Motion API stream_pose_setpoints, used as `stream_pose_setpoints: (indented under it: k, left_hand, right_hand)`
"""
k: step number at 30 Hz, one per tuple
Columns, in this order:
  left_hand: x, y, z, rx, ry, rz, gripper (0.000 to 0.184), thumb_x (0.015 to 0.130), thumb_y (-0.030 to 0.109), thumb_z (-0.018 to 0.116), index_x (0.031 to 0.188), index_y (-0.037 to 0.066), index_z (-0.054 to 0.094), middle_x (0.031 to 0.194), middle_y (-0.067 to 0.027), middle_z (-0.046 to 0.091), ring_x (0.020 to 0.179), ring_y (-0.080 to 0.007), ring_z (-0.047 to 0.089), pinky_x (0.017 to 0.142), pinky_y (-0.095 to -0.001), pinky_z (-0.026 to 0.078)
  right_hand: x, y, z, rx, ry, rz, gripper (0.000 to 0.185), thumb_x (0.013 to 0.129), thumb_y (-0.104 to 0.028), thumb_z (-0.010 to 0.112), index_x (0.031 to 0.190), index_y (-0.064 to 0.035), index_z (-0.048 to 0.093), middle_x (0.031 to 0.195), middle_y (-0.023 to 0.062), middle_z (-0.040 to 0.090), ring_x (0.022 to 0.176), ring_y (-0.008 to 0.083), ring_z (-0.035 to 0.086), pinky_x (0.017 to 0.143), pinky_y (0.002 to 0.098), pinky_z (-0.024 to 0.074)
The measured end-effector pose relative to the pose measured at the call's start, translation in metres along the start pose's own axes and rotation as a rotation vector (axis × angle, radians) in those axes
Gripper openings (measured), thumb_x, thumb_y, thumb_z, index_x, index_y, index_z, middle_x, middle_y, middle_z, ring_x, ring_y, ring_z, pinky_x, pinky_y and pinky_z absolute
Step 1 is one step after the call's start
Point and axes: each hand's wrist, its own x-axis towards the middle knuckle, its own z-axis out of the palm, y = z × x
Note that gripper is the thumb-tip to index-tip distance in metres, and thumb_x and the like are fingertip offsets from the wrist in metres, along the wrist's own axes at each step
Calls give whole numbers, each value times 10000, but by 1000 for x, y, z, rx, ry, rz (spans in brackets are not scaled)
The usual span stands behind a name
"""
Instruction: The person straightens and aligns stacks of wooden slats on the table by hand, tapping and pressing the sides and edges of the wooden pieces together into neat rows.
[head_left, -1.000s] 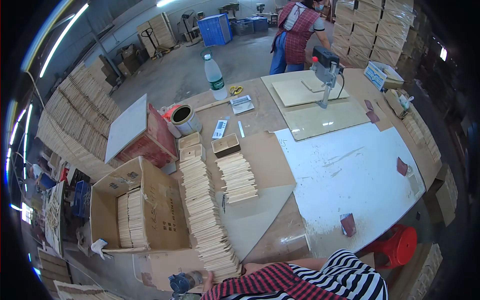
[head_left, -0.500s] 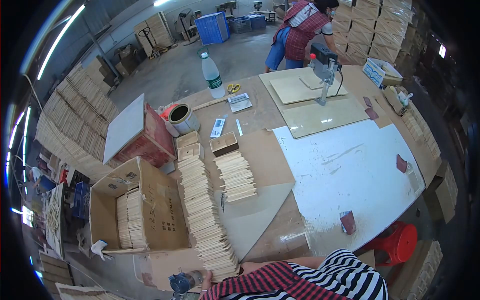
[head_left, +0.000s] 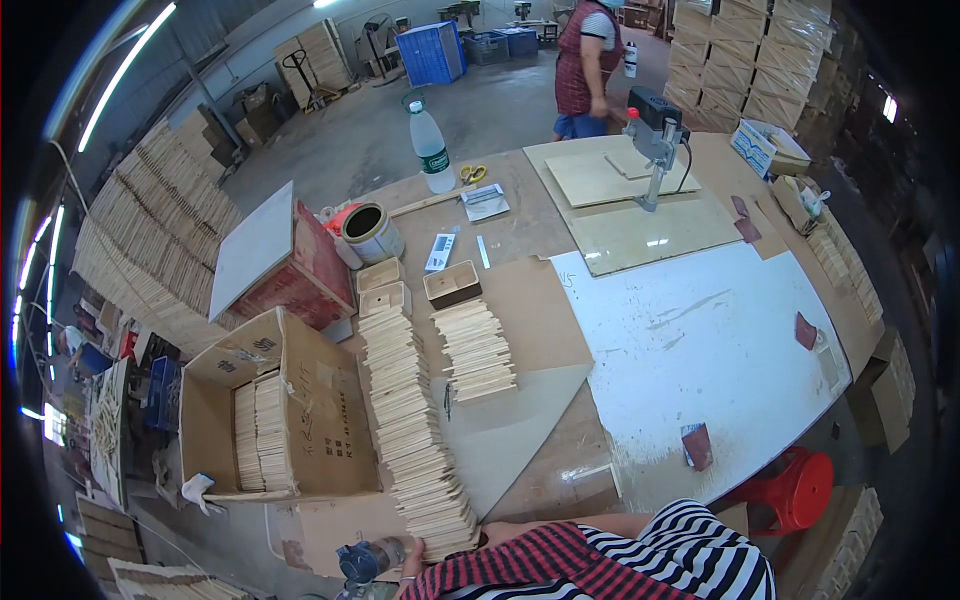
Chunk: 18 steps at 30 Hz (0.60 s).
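A long row of thin wooden strips, stood close together, runs down the table to my body. At its near end my left hand shows only in part, with fingers closed against the left side of the strips. My right hand is at the right side of the same end, its fingers mostly hidden by the strips and the checked sleeve. Just left of my left hand is a clear container with a dark blue top. A shorter row of wooden strips lies beyond, to the right.
Left of the rows stands a cardboard box holding more strips. Small wooden trays, a can and a water bottle are farther back. A drill stand and a white board occupy the right. A red stool is below.
The person across the table has straightened up from bending and turned, with an arm hanging down. My hands stay at the near end of the row, and the view has shifted slightly.
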Motion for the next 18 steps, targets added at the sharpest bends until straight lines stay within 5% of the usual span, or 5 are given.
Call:
stream_pose_setpoints:
  k: [18]
  left_hand:
    - [-3, -8, -1, -8, -29, -1, 698, 924, 506, 563, 1412, 41, 384, 1382, -185, 489, 1259, -352, 488, 1068, -517, 390]
  right_hand:
    - [-5, 2, 3, 18, 2, -27, 535, 821, -254, 697, 1258, 27, 565, 1255, 165, 619, 1139, 254, 572, 996, 369, 426]
